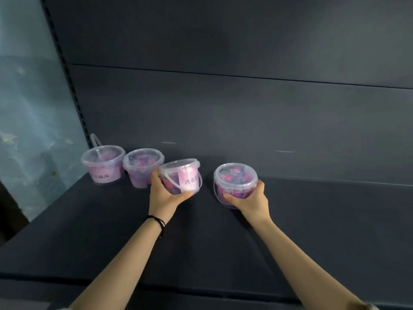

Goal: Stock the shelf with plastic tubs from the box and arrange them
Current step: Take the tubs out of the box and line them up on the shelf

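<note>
Two clear plastic tubs with pink and purple contents stand at the back left of the dark shelf [312, 220]: the leftmost tub [103, 164] with its handle up, and a second tub [143, 167] beside it. My left hand [164, 195] grips a third tub [181, 176], tilted, its pink label facing right, close to the second tub. My right hand [250, 198] grips a fourth tub [234, 183] from the front and right side, further right and apart from the others. Whether the held tubs touch the shelf, I cannot tell.
The shelf's dark back panel [245, 108] rises behind the tubs. A slotted upright post [67, 72] marks the left end, with a pale wall [29, 108] beyond it. The shelf's front edge [201, 289] runs across the bottom.
</note>
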